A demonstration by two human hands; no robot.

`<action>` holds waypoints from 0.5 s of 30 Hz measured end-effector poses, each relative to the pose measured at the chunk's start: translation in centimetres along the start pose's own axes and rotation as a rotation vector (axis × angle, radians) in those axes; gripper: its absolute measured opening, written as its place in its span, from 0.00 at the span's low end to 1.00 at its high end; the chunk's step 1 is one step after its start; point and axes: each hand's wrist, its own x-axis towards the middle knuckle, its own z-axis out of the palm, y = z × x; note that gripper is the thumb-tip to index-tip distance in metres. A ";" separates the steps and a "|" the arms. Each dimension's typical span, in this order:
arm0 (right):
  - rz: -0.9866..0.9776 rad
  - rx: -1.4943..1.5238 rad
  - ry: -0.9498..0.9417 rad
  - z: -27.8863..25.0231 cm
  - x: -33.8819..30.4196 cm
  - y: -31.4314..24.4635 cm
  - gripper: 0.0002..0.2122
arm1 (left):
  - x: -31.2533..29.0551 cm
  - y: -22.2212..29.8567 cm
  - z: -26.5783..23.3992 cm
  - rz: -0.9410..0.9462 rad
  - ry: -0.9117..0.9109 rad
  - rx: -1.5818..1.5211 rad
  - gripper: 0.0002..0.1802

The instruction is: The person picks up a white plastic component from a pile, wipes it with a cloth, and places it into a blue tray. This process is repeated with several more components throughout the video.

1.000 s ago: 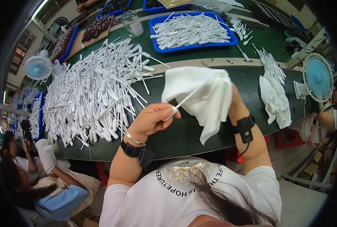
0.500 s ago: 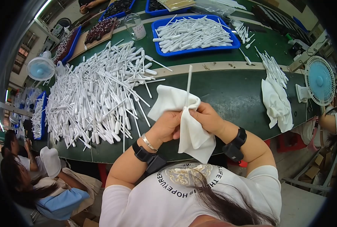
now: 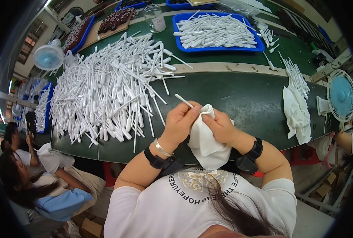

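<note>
In front of my chest, my left hand (image 3: 179, 123) pinches a thin white dropper-shaped stick (image 3: 184, 100), whose bare end points up and to the left. My right hand (image 3: 223, 129) is closed on a white cloth (image 3: 209, 148) that wraps round the stick's other end and hangs down over the table edge. The wrapped part of the stick is hidden in the folds. Both hands touch each other at the cloth. To their left lies a large loose pile of white dropper-shaped sticks (image 3: 101, 91), each with a thicker end.
A blue tray (image 3: 220, 50) heaped with similar sticks stands at the back. At right lie a second white cloth (image 3: 296, 115), a bundle of sticks (image 3: 294, 77) and a fan (image 3: 341, 96). A clear jar (image 3: 155, 20) stands behind the pile. Another person (image 3: 61, 194) sits at left.
The stick has tipped from upright to leaning left, and less of it shows. My left hand has moved from the cloth up to the stick; the cloth is now bunched under my right hand.
</note>
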 end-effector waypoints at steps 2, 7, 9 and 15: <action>0.064 0.066 -0.050 -0.1 0.1 0.0 0.11 | 0.0 0.9 -0.5 -0.157 -0.011 -0.178 0.09; 0.151 0.150 -0.148 -0.6 0.2 0.0 0.11 | 0.0 1.5 -1.1 -0.159 0.105 -0.178 0.09; 0.177 0.156 -0.226 -1.0 0.1 -0.2 0.11 | 0.2 1.5 -1.6 -0.133 0.112 -0.215 0.09; 0.212 0.201 -0.258 -2.0 0.3 0.2 0.11 | 1.3 1.8 -3.7 0.044 0.287 -0.488 0.09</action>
